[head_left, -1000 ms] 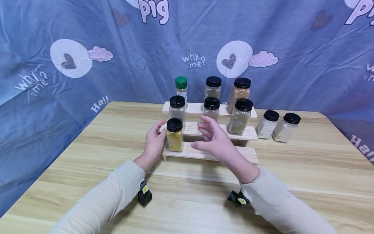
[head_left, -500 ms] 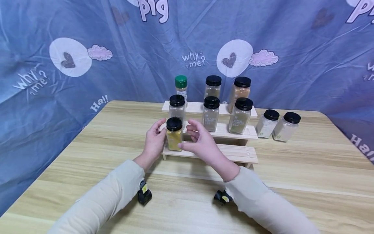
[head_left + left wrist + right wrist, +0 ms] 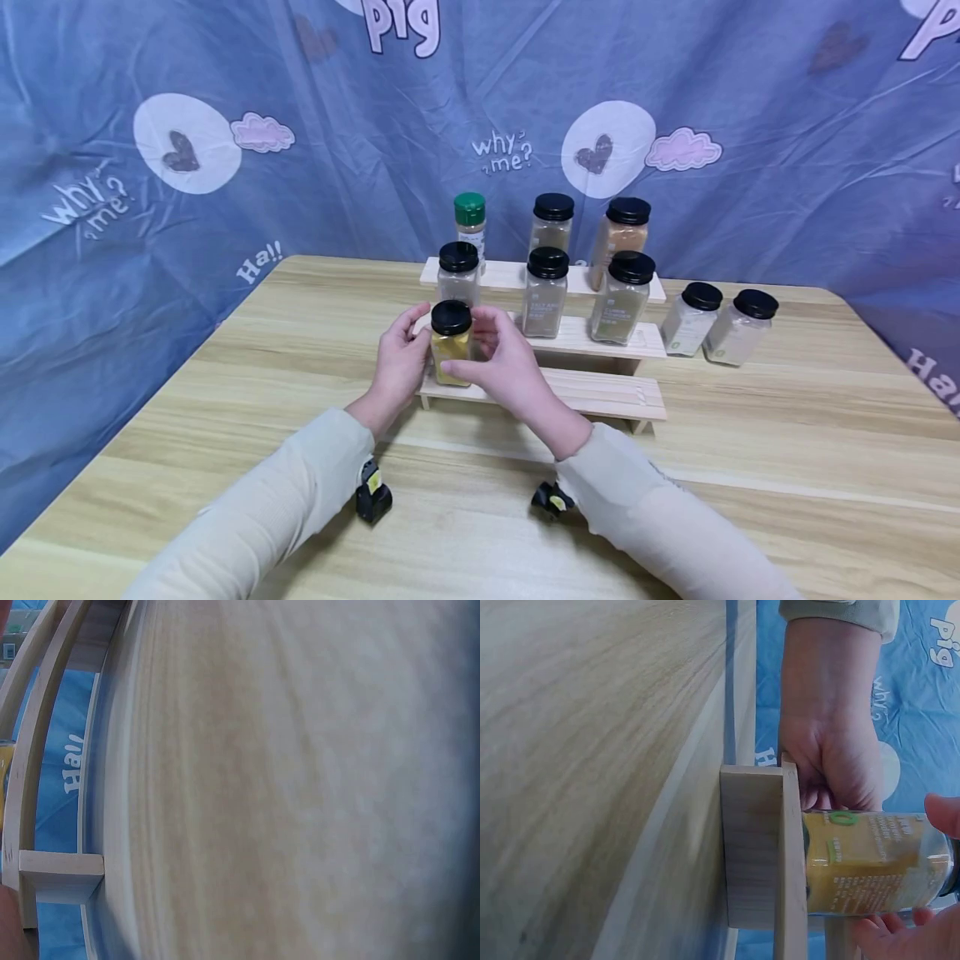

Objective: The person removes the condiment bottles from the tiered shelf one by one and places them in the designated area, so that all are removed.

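A spice jar [image 3: 452, 357] with yellow powder and a black lid stands upright at the left end of the lowest shelf. My right hand [image 3: 510, 367] holds it from the right, thumb across its front and fingers behind. In the right wrist view, this hand's thumb and fingertips flank the yellow jar [image 3: 862, 859]. Beside the jar's left side is my left hand [image 3: 397, 358], its fingers bent near the shelf end; whether it grips jar or shelf is unclear. Behind stands a clear jar [image 3: 458, 283], partly hidden.
The three-step wooden rack [image 3: 600, 392] carries more jars: a salt-and-pepper jar [image 3: 545, 304], a cumin jar [image 3: 621, 308], and a green-capped bottle [image 3: 470, 221] among those on top. Two pale jars, including the outer jar [image 3: 738, 337], stand on the table [image 3: 825, 400] to the right.
My right hand has moved left from over the middle of the lowest shelf to the yellow jar and closed round it. The left hand and jar stay nearly in place.
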A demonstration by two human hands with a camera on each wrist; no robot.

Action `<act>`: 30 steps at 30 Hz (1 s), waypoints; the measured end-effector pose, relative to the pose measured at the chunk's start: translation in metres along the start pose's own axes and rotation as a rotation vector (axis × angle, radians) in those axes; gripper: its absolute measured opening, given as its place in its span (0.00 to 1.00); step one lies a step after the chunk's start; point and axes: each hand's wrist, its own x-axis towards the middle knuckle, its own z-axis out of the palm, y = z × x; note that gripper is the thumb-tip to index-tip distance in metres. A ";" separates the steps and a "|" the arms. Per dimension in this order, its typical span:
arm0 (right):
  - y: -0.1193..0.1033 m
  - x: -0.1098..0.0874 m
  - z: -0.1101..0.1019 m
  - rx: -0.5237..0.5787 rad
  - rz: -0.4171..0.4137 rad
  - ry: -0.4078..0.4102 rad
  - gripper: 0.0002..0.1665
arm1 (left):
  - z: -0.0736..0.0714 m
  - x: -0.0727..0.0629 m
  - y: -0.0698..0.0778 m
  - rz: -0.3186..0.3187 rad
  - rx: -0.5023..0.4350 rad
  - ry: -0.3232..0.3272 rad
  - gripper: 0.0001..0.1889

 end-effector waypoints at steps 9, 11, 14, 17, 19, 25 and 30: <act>0.003 0.005 0.007 -0.103 -0.045 0.062 0.38 | 0.000 0.003 -0.001 -0.039 0.056 0.025 0.20; 0.004 0.006 0.008 -0.130 -0.052 0.076 0.37 | 0.000 0.002 -0.001 -0.035 0.063 0.027 0.20; 0.005 0.007 0.007 -0.140 -0.051 0.087 0.35 | 0.000 0.002 0.000 -0.032 0.072 0.027 0.20; 0.004 0.007 0.007 -0.138 -0.046 0.093 0.34 | 0.000 0.002 0.000 -0.035 0.078 0.027 0.20; 0.004 0.007 0.007 -0.134 -0.045 0.096 0.34 | 0.000 0.003 0.000 -0.034 0.082 0.023 0.20; 0.003 0.007 0.008 -0.118 -0.050 0.100 0.33 | -0.001 0.003 -0.001 -0.051 0.053 0.021 0.20; 0.004 0.006 0.007 -0.110 -0.051 0.100 0.33 | -0.001 0.002 -0.001 -0.053 0.074 0.020 0.20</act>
